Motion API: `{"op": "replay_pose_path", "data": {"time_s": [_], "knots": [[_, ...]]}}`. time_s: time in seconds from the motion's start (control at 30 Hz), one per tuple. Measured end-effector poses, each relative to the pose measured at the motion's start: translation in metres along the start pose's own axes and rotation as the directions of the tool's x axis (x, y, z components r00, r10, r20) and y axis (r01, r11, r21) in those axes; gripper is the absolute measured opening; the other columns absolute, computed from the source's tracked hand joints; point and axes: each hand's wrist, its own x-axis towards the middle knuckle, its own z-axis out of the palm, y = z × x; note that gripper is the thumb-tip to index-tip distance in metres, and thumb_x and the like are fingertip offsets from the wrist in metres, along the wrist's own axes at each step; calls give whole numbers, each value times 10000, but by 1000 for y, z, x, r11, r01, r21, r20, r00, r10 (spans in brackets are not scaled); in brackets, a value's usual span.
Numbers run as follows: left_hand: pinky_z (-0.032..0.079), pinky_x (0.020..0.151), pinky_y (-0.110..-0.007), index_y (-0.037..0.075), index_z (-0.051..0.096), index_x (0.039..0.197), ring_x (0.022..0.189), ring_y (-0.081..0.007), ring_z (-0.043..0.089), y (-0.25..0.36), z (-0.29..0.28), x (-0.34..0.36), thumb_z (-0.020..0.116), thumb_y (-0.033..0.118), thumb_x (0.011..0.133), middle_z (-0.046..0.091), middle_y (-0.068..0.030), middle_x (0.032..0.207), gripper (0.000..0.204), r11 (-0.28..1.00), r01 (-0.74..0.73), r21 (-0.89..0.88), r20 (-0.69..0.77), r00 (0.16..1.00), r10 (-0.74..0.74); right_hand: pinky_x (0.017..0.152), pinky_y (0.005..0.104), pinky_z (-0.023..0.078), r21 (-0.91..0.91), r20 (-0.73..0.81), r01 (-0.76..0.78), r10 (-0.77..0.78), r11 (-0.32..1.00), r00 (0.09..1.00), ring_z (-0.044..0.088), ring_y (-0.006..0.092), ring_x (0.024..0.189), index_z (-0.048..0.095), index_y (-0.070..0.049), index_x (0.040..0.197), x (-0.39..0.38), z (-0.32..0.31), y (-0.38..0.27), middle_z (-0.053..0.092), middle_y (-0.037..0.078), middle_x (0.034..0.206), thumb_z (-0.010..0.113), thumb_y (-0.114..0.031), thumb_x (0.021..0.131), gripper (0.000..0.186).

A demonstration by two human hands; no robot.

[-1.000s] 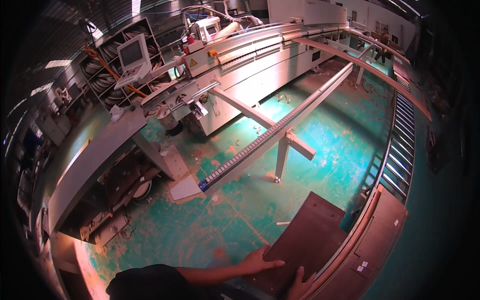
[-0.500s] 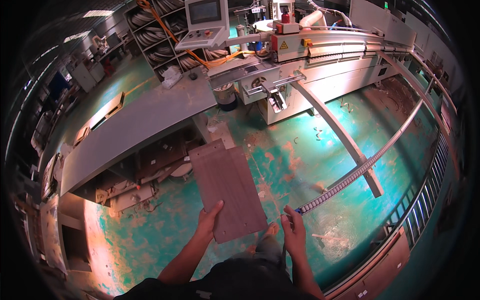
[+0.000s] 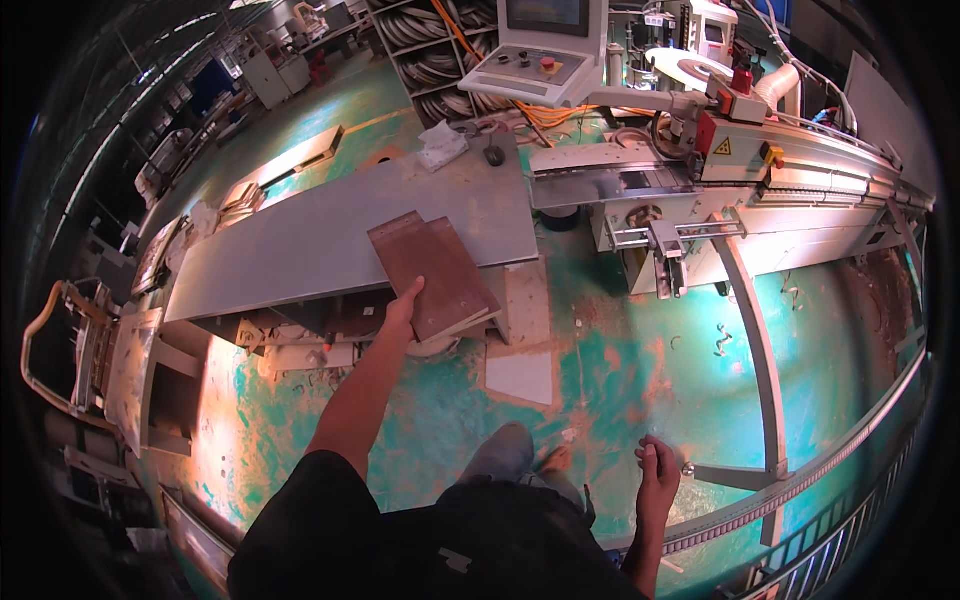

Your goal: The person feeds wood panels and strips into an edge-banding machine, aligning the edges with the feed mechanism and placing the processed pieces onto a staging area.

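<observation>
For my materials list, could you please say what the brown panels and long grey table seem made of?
Brown panels: probably wood-based board, matte, judging by the flat brown faces and paler lower edge.
Long grey table: smooth top, soft sheen; laminate or painted metal, unclear.

The left arm [image 3: 362,390] stretches up from the lower left of the frame, bare below a dark short sleeve [image 3: 305,510]. Its wrist looks nearly straight, and the left hand [image 3: 404,302], just left of the centre, grips with the thumb laid on top; its other fingers are hidden. At the lower right, the right forearm [image 3: 650,525] stands almost upright, and the right hand [image 3: 657,463] is free, its fingers loosely curled.
</observation>
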Motion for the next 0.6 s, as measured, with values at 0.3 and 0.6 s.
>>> {"op": "replay_pose_path", "data": {"time_s": [0.3,0.6], "knots": [[565,969,-481,-91,558,1415,1152,-384,685,84,11,176,812,656,815,654,-235,1347,991,679,-14,734,-141,975,172,956,339,526,-122,29,69,-66,990,997,678,206,1061,678,18,1248,177,62,-62,710,114,1185,599,-196,1077,285],[344,1111,-684,82,142,1679,1375,-536,434,112,99,186,828,821,587,369,-369,1533,1487,81,165,983,-184,888,421,928,324,522,-201,184,115,-78,973,980,671,183,1047,671,4,1277,301,184,-119,697,95,1208,628,-208,1060,306]]}}
